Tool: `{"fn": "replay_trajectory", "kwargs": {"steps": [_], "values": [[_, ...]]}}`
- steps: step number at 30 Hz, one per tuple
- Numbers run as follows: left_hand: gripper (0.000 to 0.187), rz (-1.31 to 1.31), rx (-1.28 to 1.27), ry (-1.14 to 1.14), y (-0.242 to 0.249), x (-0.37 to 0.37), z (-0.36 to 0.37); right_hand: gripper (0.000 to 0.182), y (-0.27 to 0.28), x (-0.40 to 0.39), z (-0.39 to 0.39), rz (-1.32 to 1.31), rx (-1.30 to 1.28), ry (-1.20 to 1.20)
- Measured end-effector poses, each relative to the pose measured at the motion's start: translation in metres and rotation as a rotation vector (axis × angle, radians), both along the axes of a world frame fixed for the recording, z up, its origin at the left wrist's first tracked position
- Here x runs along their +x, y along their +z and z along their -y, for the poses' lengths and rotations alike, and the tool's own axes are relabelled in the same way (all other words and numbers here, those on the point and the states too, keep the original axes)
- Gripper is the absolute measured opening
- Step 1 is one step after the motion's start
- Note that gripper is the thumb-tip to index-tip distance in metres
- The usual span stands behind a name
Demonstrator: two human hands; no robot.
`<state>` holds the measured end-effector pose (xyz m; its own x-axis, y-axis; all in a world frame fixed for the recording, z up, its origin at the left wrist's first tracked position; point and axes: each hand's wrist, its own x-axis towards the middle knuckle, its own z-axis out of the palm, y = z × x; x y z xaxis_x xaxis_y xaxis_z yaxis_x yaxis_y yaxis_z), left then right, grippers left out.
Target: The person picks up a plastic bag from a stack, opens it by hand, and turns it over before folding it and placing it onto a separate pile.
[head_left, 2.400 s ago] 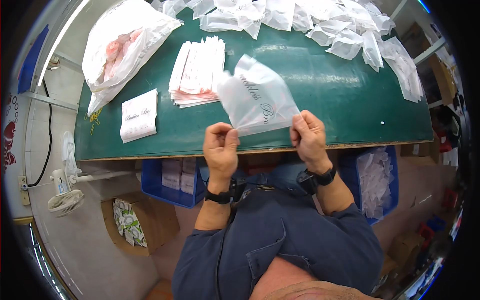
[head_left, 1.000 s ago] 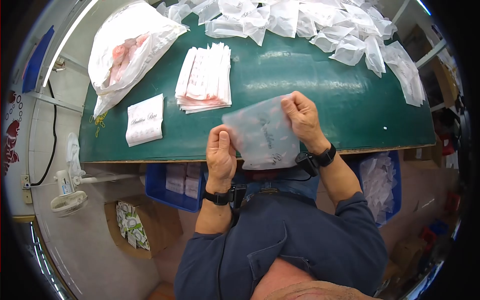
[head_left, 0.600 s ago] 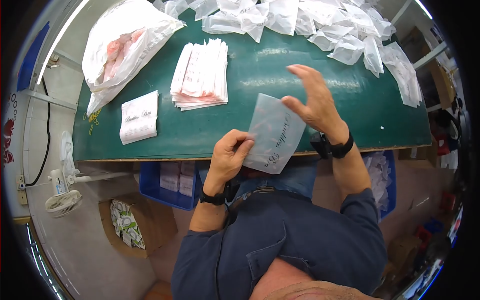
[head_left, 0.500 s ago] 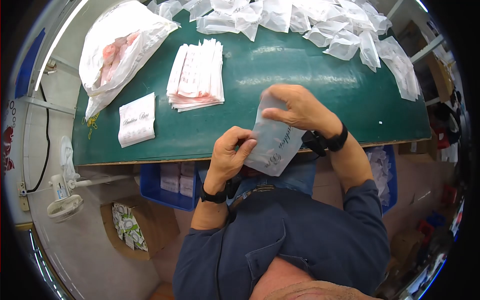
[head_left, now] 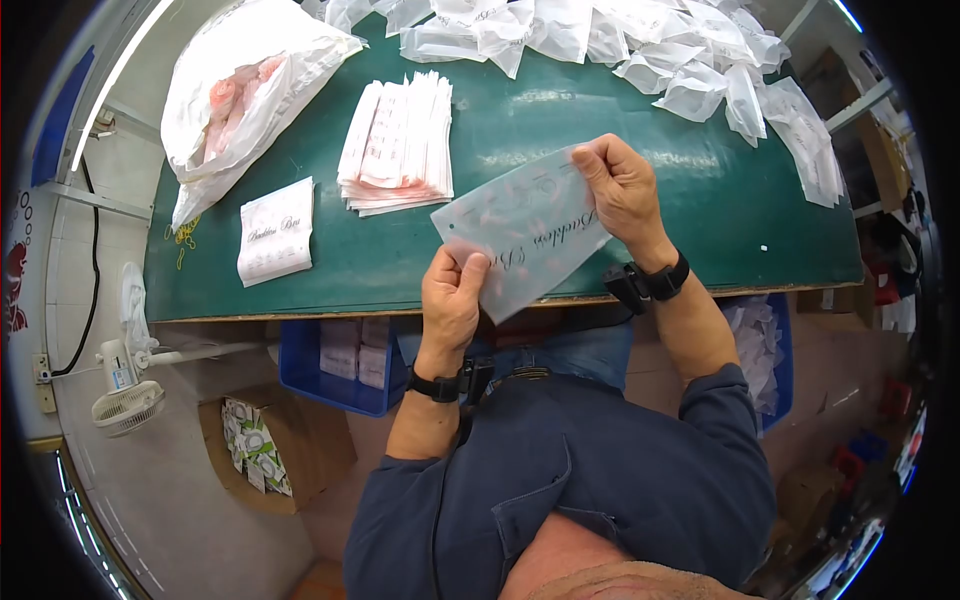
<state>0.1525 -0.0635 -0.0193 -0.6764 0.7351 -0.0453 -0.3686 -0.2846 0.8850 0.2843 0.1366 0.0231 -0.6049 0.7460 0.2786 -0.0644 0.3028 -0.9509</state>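
Note:
Between my hands a translucent frosted plastic bag (head_left: pixel 535 235) with dark script lettering is stretched out above the table's front edge. My left hand (head_left: pixel 453 292) pinches its near left corner, thumb on top. The far right end is gripped by my right hand (head_left: pixel 622 192), thumb also uppermost. To the left on the table lies a single white printed packet (head_left: pixel 276 232). Beyond it rests a stack of white and pink printed packets (head_left: pixel 397 145).
A large white sack (head_left: pixel 255 85) with pink items sits at the back left. Several frosted bags (head_left: pixel 570 30) lie heaped along the far side of the green table (head_left: pixel 520 120). Below the edge are blue bins (head_left: pixel 340 390), a cardboard box (head_left: pixel 320 440) and a fan (head_left: pixel 128 405).
The bag has turned and been spread out flatter, its lettering now running across. My right hand has shifted to the right and now pinches the bag's far end.

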Motion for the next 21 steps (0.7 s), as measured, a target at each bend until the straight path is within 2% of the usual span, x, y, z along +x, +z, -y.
{"fn": "replay_trajectory", "kwargs": {"steps": [4,7,11,14,15,17,18,19,20,21], "values": [[0.015,-0.167,0.018,0.056,-0.013,-0.014,0.006,0.022,-0.01,0.001,0.004,0.037,-0.095,0.068],[0.018,-0.421,-0.095,0.205,-0.016,-0.019,0.01,0.022,-0.026,0.002,0.01,0.104,-0.18,0.185],[0.02,-0.399,-0.053,0.2,-0.026,-0.023,0.01,0.019,-0.042,0.008,0.006,-0.012,-0.02,0.098],[0.02,-0.382,-0.02,0.197,-0.034,-0.029,0.012,0.016,-0.022,0.009,0.009,0.04,-0.305,0.197],[0.02,-0.375,-0.008,0.206,-0.034,-0.033,0.016,0.016,-0.023,0.01,0.01,0.037,-0.302,0.223],[0.022,-0.455,-0.022,0.272,-0.029,-0.041,0.022,0.012,-0.025,0.012,0.013,0.133,-0.075,0.177],[0.023,-0.525,-0.037,0.307,-0.024,-0.044,0.025,0.012,-0.024,0.007,0.02,0.125,-0.07,0.215],[0.025,-0.594,-0.054,0.335,-0.019,-0.048,0.029,0.008,-0.019,0.006,0.028,0.045,0.012,0.141],[0.025,-0.6,-0.06,0.358,-0.013,-0.05,0.038,0.004,-0.013,0.004,0.035,-0.035,0.09,0.057],[0.027,-0.465,-0.017,0.306,-0.006,-0.049,0.049,0.004,-0.006,0.0,0.04,-0.04,0.091,0.074]]}}
